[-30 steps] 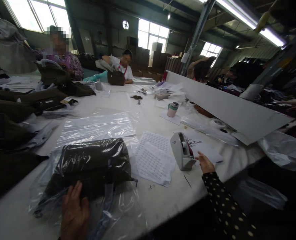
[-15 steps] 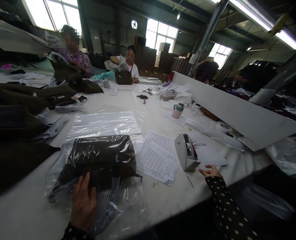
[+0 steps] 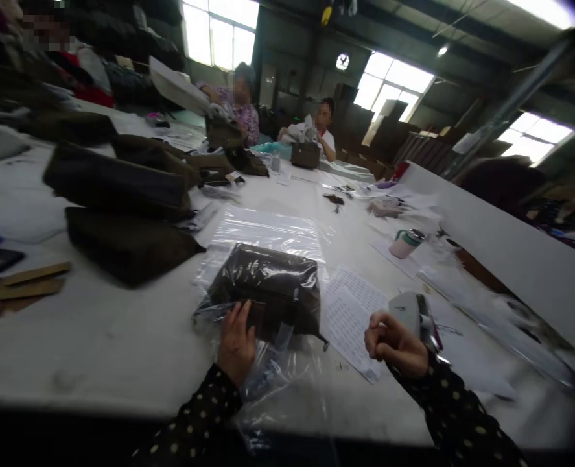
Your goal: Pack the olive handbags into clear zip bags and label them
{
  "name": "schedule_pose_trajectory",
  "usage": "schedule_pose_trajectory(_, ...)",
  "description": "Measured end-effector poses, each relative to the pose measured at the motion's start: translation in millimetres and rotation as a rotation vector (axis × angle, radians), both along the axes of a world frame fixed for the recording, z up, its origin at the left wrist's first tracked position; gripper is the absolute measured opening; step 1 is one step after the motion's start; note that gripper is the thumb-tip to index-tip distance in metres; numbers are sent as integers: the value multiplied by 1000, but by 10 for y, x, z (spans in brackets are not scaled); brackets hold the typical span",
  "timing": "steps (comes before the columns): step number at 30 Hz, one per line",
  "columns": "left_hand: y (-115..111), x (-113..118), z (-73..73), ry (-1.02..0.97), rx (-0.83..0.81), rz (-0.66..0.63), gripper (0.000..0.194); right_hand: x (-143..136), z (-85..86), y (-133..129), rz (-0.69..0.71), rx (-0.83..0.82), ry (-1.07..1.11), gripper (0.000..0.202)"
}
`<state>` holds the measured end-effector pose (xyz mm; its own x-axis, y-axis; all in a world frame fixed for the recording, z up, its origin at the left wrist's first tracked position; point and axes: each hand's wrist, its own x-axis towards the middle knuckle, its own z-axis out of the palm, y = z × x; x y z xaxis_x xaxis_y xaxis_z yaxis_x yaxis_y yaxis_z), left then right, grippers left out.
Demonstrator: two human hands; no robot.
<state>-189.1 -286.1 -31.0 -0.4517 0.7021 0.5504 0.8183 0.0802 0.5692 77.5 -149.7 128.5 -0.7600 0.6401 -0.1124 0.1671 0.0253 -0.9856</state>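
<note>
A dark bag in clear plastic (image 3: 277, 279) lies on the white table, the loose plastic spreading toward the front edge. My left hand (image 3: 237, 340) rests on the bag's lower left part, palm down with fingers extended. My right hand (image 3: 394, 344) is raised over the edge of printed sheets (image 3: 348, 318), its fingers curled together; whatever they may hold is too small to make out. Just behind that hand, partly covered by it, stands a pale tape dispenser (image 3: 406, 311).
Dark bags (image 3: 122, 188) are piled at the left, with brown cardboard pieces (image 3: 19, 292) nearer the front. A lidded cup (image 3: 406, 243) stands at the right before a long white board (image 3: 501, 240). Two people sit at the far end.
The view has swung left. My right hand has moved from the dispenser's front end toward the bag, and its fingers have curled together. My left hand stays on the bag.
</note>
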Motion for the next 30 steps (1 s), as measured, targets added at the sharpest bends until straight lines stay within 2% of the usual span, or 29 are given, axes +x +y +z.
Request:
schedule_pose_trajectory(3, -28, 14, 6, -56, -13, -7, 56, -755, 46, -41, 242, 20, -36, 34)
schedule_pose_trajectory(5, -37, 23, 4, -87, -2, -1, 60, -1276, 1, -100, 348, 136, -107, 38)
schedule_pose_trajectory(6, -40, 27, 2, -102, 15, 8, 61, -1528, -41, -135, 410, 254, -166, 39)
schedule_pose_trajectory(8, -50, 34, -5, -132, 60, 32, 64, -1981, -156, -196, 514, 622, -404, 37)
schedule_pose_trajectory(10, -64, 37, -10, -164, 90, 45, 66, -2332, -278, -218, 520, 973, -688, 36)
schedule_pose_trajectory(11, -70, 37, -11, -178, 93, 44, 66, -2460, -326, -205, 498, 1077, -805, 39)
schedule_pose_trajectory(14, -85, 32, 3, -193, 83, 30, 67, -2633, -356, -48, 420, 1143, -961, 58)
schedule_pose_trajectory(17, -95, 24, 39, -176, 60, 9, 66, -2467, -228, 264, 298, 1157, -1055, 62)
schedule_pose_trajectory(19, -114, 10, 61, -156, 55, 5, 62, -2155, -139, 487, 151, 1178, -1009, 56)
schedule_pose_trajectory(21, -148, -21, 71, -78, 73, -7, 58, -1696, -126, 640, 47, 1252, -737, 50)
schedule_pose_trajectory(22, -172, -43, 72, -10, 72, -38, 56, -1426, -161, 670, 62, 1302, -545, 46)
schedule_pose_trajectory(24, -234, -87, 76, 137, 15, -148, 52, -860, -317, 627, 218, 1400, -230, 35)
schedule_pose_trajectory(25, -276, -101, 84, 192, -32, -202, 50, -586, -429, 560, 324, 1441, -145, 32)
schedule_pose_trajectory(27, -394, -88, 118, 231, -97, -245, 50, -119, -683, 373, 495, 1497, -82, 41)
schedule_pose_trajectory(29, -573, 0, 164, 210, -93, -273, 48, 180, -924, 181, 530, 1511, -83, 53)
schedule_pose_trajectory(30, -682, 71, 182, 194, -87, -329, 47, 253, -1023, 105, 511, 1504, -97, 55)
